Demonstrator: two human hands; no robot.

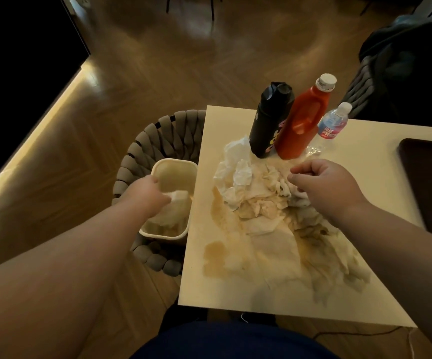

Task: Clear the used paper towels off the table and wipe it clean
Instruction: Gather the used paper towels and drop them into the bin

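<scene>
Left grip (150, 193) clamps a soggy wad (179, 198) over the waste bin (176, 163); right grip (323, 183) curls above the paper-towel heap (261, 212) on the surface (235, 291), its hold unclear. Towels look limp, wet, tear-prone: gather bunched folds.

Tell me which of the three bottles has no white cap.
The black bottle, leftmost of the three. Its lid is black, while the red bottle and the clear water bottle both have white caps.
</scene>
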